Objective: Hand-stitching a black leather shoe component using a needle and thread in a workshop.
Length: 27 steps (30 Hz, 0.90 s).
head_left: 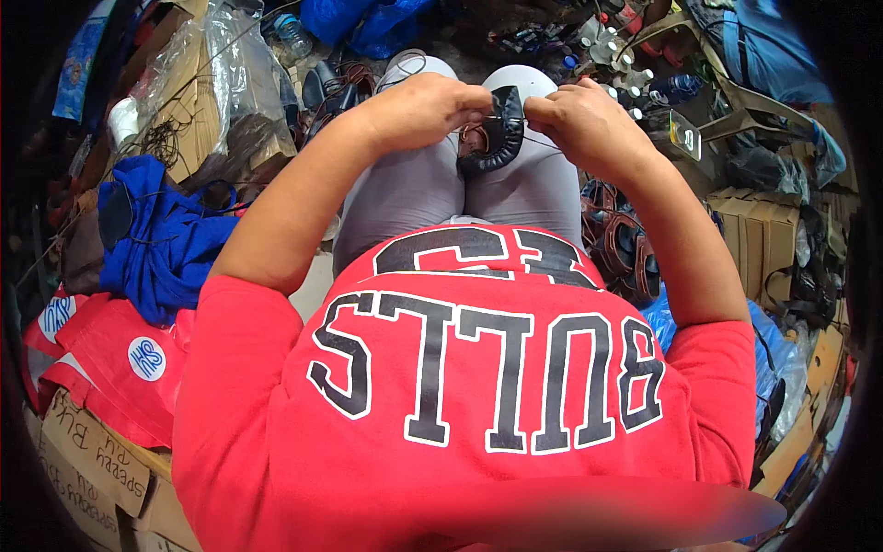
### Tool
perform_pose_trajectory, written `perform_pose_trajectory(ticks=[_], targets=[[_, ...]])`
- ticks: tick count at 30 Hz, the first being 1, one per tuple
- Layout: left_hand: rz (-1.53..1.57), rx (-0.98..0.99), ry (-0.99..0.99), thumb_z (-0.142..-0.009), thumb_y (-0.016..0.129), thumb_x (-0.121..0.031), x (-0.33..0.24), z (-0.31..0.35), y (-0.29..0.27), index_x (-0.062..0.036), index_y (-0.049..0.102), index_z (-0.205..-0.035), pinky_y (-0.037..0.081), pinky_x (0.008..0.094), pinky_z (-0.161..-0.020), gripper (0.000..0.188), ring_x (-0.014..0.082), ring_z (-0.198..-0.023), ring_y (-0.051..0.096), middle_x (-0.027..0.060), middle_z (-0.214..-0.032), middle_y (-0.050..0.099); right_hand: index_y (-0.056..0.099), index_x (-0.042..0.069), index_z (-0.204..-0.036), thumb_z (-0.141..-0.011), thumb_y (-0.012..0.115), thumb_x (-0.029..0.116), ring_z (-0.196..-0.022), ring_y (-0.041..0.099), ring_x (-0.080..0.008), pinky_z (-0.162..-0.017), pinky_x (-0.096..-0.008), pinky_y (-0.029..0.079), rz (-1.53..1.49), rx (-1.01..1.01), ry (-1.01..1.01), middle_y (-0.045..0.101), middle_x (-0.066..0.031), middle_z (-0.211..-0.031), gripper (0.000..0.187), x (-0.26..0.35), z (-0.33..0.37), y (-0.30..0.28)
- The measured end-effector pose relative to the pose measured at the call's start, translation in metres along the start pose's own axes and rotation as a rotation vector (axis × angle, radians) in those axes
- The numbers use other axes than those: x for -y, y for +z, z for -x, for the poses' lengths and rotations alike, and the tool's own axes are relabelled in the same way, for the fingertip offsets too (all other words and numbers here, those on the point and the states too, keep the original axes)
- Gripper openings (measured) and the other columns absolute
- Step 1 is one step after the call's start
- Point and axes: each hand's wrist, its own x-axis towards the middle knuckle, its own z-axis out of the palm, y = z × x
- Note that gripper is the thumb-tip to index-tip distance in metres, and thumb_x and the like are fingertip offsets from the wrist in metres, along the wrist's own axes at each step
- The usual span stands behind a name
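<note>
Left hand (425, 109) and right hand (581, 115) each pinched the black leather shoe upper (497, 138) over the knees; thread (552, 145) was best drawn taut, evenly.

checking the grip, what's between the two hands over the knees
In the head view, a black shoe upper sits between the left hand and right hand, held by both.

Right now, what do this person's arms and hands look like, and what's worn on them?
Both forearms are bare from the short red sleeves of a T-shirt down. The left hand and right hand wear no gloves, and no watch, ring or bracelet is visible on either.
</note>
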Motion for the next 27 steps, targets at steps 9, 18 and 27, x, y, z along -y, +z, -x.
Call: perform_pose_trajectory(ticks=[9, 18, 27], targets=[[0.349, -0.299, -0.348, -0.086, 0.059, -0.011, 0.034, 0.1, -0.058, -0.0029, 0.061, -0.089, 0.042, 0.0252, -0.064, 0.009, 0.0101, -0.073, 0.054, -0.0016, -0.077, 0.059, 0.067, 0.005, -0.087, -0.082, 0.066, 0.017, -0.069, 0.049, -0.0054, -0.063, -0.021, 0.04, -0.897, -0.223, 0.571, 0.061, -0.001, -0.074, 0.014, -0.06, 0.062, 0.014], [1.468, -0.027, 0.252, -0.091, 0.054, -0.025, -0.068, 0.023, -0.025, -0.0032, 0.057, -0.088, 0.048, 0.0302, -0.073, 0.023, 0.019, -0.08, 0.059, 0.0093, -0.084, 0.06, 0.057, 0.003, -0.089, -0.095, 0.05, 0.026, -0.072, 0.05, -0.0083, -0.067, -0.0225, 0.042, -1.836, -0.258, -0.053, 0.058, -0.0009, -0.082, 0.025, 0.025, -0.022, 0.001], [-0.261, -0.409, -0.214, -0.078, 0.065, -0.002, -0.015, 0.129, -0.118, -0.0049, 0.066, -0.097, 0.045, 0.0242, -0.065, 0.019, 0.0129, -0.073, 0.057, 0.0052, -0.085, 0.062, 0.063, 0.008, -0.11, -0.083, 0.059, 0.002, -0.081, 0.058, -0.0105, -0.074, -0.0247, 0.045, -0.536, -0.199, 0.417, 0.065, -0.0071, -0.093, 0.027, -0.046, 0.111, 0.001]])
